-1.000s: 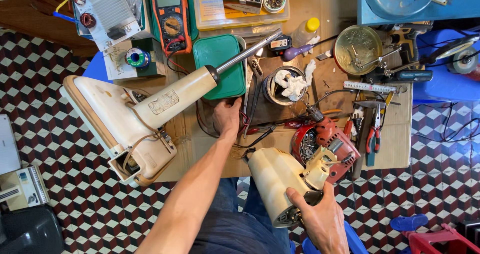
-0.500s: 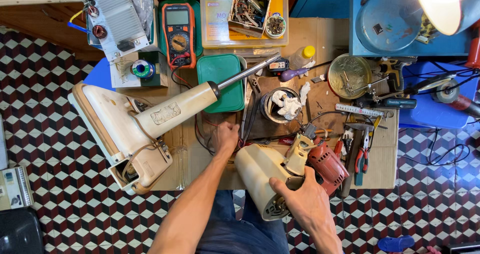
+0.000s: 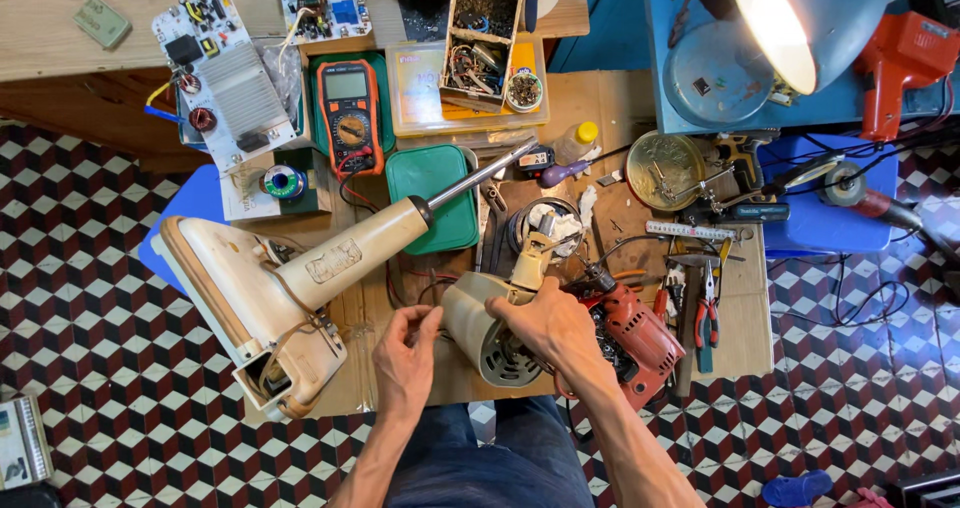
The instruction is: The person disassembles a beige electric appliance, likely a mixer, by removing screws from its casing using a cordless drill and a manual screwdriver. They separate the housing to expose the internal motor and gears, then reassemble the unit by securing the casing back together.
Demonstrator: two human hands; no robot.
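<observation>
Motor housing (image 3: 487, 320): moving up from the lower frame edge onto the bench (image 3: 745, 286), now lying at centre.
Right hand (image 3: 553, 328): fingers gripping the cream housing from the right.
Left hand (image 3: 405, 353): fingers curling loosely, touching red wires just left of it.
Fan base (image 3: 255, 298): lying centre-left.

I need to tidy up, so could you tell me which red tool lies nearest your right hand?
The red power tool beside the right hand; the red glue gun sits far off.
</observation>
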